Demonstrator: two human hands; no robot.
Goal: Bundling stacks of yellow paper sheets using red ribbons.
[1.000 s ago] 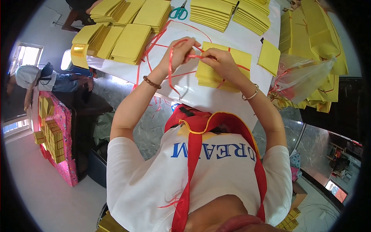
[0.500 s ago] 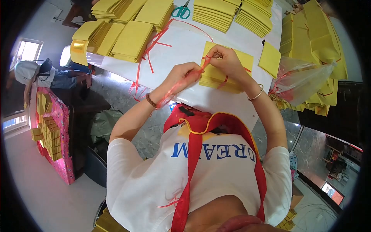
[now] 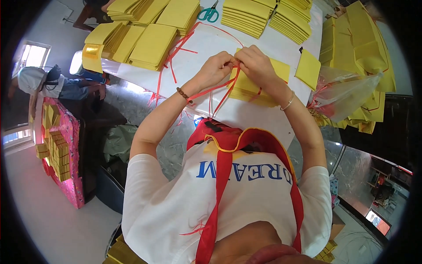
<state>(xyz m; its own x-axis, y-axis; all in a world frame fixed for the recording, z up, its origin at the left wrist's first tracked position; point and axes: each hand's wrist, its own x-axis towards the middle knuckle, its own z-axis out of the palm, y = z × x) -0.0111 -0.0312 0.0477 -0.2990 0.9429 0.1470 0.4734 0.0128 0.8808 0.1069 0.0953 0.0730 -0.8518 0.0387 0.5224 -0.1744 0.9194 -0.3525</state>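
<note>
A stack of yellow paper sheets [image 3: 244,89] lies near the table's front edge with a thin red plastic ribbon [image 3: 203,93] around it. At the stack's upper left corner, my left hand [image 3: 215,68] and my right hand [image 3: 256,64] meet, both pinching the ribbon. Their fingertips nearly touch, and the exact form of the ribbon between them is hidden. One ribbon length runs down past my left wrist; other ends dangle over the table edge. My right hand rests over the stack and covers much of it.
More yellow paper stacks [image 3: 145,47] stand at the back left, others [image 3: 246,17] at the back centre. Teal-handled scissors [image 3: 208,15] lie between them. Loose red ribbons [image 3: 172,61] trail on the white table [image 3: 193,57]. On the right are a small yellow pad [image 3: 307,69] and a clear plastic bag [image 3: 347,92].
My left hand has moved up and right, closer to my right hand. The ribbon bunched along my left hand and wrist now hangs in loose lengths below the fingers.
</note>
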